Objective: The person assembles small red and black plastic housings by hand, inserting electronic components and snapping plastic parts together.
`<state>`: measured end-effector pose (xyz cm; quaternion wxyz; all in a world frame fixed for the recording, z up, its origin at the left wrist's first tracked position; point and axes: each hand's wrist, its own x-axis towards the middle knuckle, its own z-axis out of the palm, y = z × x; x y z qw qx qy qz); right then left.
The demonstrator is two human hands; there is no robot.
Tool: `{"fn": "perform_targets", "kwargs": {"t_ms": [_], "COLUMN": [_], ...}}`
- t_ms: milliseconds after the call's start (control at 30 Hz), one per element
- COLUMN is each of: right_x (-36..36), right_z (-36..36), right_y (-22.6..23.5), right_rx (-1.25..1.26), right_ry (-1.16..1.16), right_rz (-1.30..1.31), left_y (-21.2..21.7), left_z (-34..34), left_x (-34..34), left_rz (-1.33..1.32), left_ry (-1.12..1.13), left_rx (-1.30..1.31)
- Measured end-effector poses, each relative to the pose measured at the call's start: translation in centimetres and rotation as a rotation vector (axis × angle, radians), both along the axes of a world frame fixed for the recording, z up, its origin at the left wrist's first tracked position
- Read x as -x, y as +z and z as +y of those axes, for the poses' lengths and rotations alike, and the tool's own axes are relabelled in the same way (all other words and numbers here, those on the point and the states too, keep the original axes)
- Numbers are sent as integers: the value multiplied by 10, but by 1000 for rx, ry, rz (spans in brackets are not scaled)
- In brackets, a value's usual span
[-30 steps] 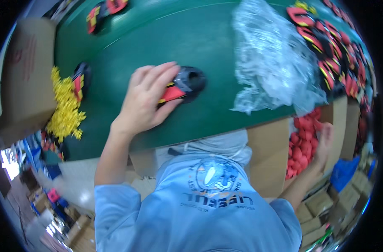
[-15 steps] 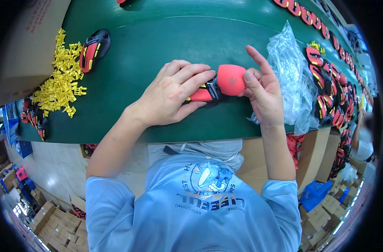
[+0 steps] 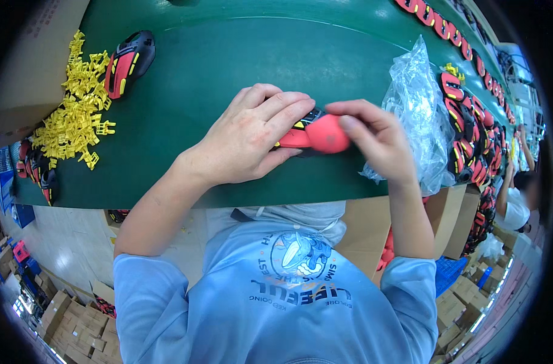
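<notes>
My left hand lies over a black, red and yellow moulded shell, fingers wrapped round it and hiding most of it. A smooth, rounded red cover sits against the shell's right end, its left edge overlapping the black part. At the cover's right side is my right hand, thumb on its edge and forefinger curled above; the other fingers are hidden. Another shell of the same kind rests on the green tabletop at the left, next to a heap of small yellow plastic clips.
A crumpled clear plastic bag is just right of my right hand. Beyond it are piled red-and-black shells and a row of red parts. A cardboard box stands far left. Another person is at the right.
The red cover has tilted and moved slightly down and left onto the shell's end. My right forefinger, raised before, has curled down beside it. The view has shifted slightly.
</notes>
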<state>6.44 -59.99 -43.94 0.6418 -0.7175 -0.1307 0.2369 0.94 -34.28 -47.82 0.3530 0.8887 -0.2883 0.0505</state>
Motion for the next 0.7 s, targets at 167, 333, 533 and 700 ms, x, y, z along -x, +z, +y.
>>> {"fn": "perform_targets", "kwargs": {"t_ms": [167,333,533,700], "right_x": [-1,0,6,-8], "right_z": [8,3,-7,-4], "right_y": [-23,-27,-29,-25], "right_rx": [455,407,487,470], "right_ry": [86,214,207,278], "right_rz": [-863,-1014,-982,-1054], "left_y": [0,-4,-3,2], "left_z": [-1,2,-1,-2], "left_x": [1,4,-3,-4], "left_rz": [5,4,-10,-36], "left_ry": [4,-2,-11,21], "left_rx": [9,9,3,4]}}
